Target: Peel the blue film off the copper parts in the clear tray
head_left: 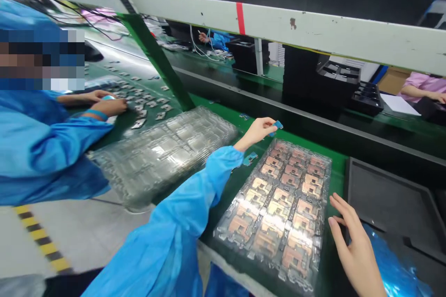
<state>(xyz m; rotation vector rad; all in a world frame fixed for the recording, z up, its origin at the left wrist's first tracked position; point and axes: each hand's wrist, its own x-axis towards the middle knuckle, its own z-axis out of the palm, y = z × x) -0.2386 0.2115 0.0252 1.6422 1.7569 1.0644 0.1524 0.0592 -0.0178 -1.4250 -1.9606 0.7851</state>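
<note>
My left hand [257, 132], in a blue sleeve, pinches a small flat blue piece [278, 125] above the far end of a clear plastic tray. This tray [325, 185] holds several copper-coloured parts with square cut-outs, set in rows. Beside its right edge is my right hand [355, 248], fingers apart and nothing in them. Another small blue piece [250, 158] lies on the green surface just left of the tray. What the pinched piece is exactly, I cannot make out.
A stack of clear empty-looking trays [167, 148] stands to the left, near a co-worker's hands [109, 104] and many scattered small parts [141, 100]. To the right are a black tray [393, 190] and crumpled blue film [397, 260]. A white beam [209, 11] crosses overhead.
</note>
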